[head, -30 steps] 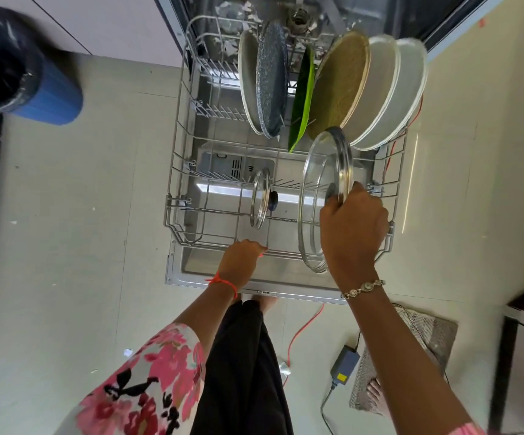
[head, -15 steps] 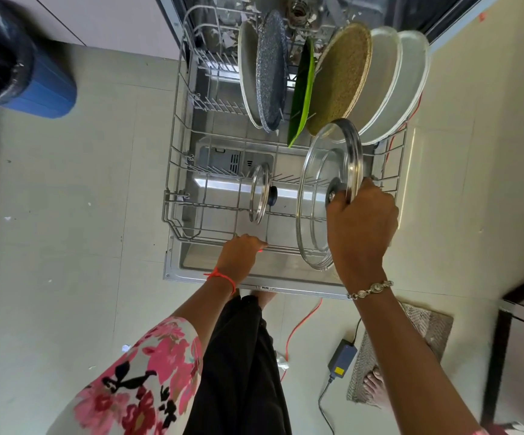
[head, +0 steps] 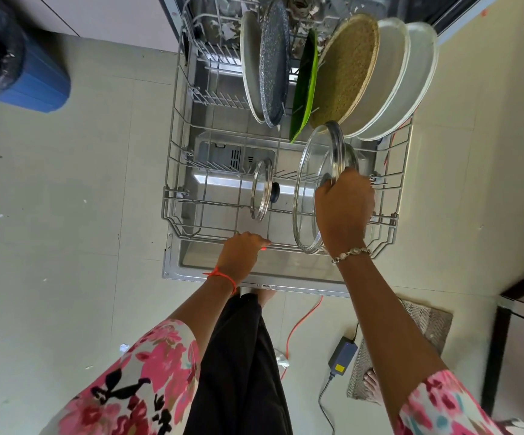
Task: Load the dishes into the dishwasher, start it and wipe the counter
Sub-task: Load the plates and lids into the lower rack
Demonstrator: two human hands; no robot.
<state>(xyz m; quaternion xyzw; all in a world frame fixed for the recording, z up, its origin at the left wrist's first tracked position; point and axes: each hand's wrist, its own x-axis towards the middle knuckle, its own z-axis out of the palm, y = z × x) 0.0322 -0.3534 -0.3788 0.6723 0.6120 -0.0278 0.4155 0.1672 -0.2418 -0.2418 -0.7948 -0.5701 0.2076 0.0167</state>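
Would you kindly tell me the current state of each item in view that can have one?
Dishwasher door: open, lying flat.
Lower rack: pulled out over the door.
Large glass lid: upright on edge, gripped by right hand.
Small glass lid: standing on edge in the rack.
Plates: upright in the rack's rear.
Left hand: grips the rack's front rail.

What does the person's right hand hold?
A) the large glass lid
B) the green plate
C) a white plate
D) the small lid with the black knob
A: the right hand grips the large glass lid, while the left hand holds the front rail of the dishwasher rack.
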